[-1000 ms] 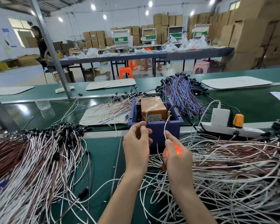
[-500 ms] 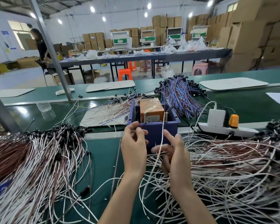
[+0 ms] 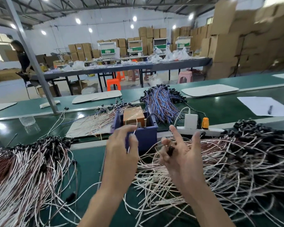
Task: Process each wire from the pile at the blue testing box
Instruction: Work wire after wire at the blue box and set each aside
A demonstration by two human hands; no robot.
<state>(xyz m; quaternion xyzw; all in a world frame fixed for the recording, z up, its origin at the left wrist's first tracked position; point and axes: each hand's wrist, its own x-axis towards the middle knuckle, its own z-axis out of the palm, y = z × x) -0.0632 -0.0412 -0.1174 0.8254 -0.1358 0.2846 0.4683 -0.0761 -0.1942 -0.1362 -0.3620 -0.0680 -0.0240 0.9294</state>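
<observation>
Here, both hands hang over the green tabletop (image 3: 88,163), just in front of the blue testing box (image 3: 147,136), which sits at 12 o'clock from them. The left hand (image 3: 121,154) is seen from the back, its fingers curled. Thumb and fingertips pinch a thin white wire (image 3: 133,136), whose upper tip rises toward the box's near rim. The right hand (image 3: 182,156) is turned palm-inward, with forefinger and thumb stretched upward and apart. Its other fingers curl round a small black end piece (image 3: 170,150); motion blur hides whether that piece belongs to the same wire.

Inside the box lies an orange block (image 3: 132,114), and two slim metal posts stand at its near edge. The big pile of white and brown wires (image 3: 236,163) sprawls from 2 to 5 o'clock of the hands, passing under the right wrist. A second heap (image 3: 25,163), with black tips at its far edge, lies at 9 o'clock. Behind the box, at 1 o'clock, fans a bundle of blue wires (image 3: 161,104). At 2 o'clock a white power strip (image 3: 195,130) carries a white adapter (image 3: 190,121) and an orange plug (image 3: 205,123).
</observation>
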